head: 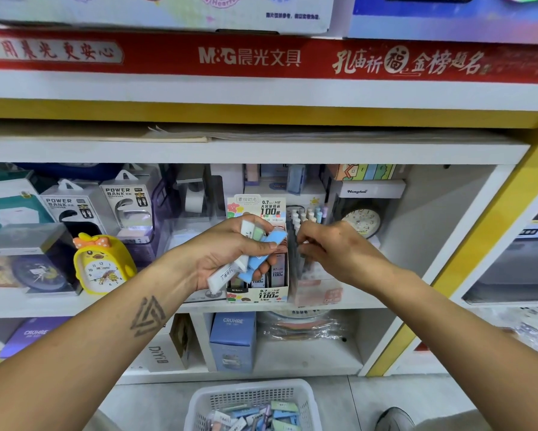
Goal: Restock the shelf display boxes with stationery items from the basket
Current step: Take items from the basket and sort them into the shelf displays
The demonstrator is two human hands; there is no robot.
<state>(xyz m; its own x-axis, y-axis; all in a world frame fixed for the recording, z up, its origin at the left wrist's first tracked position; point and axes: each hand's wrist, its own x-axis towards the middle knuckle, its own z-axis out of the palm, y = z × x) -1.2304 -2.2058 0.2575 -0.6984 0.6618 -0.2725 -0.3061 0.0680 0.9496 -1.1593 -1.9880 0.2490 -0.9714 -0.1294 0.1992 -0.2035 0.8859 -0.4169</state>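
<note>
We are partway through, by our reckoning: the white basket [252,402] at six o'clock is showing plenty of lead cases yet to shelve. Our left hand [227,253] is gripping a fan of pastel lead cases [255,244], their long axes running from seven o'clock up toward one o'clock. Our right hand [327,247], fingers curled, is reaching into the display box [258,293]; we cannot tell whether it is pinching anything.

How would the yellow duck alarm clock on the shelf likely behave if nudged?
The yellow duck alarm clock stands upright and looks rounded, so it may rock or tip over. It appears to be hollow plastic, so probably light. Its glossy shell suggests it could slide on the smooth white shelf.
</note>
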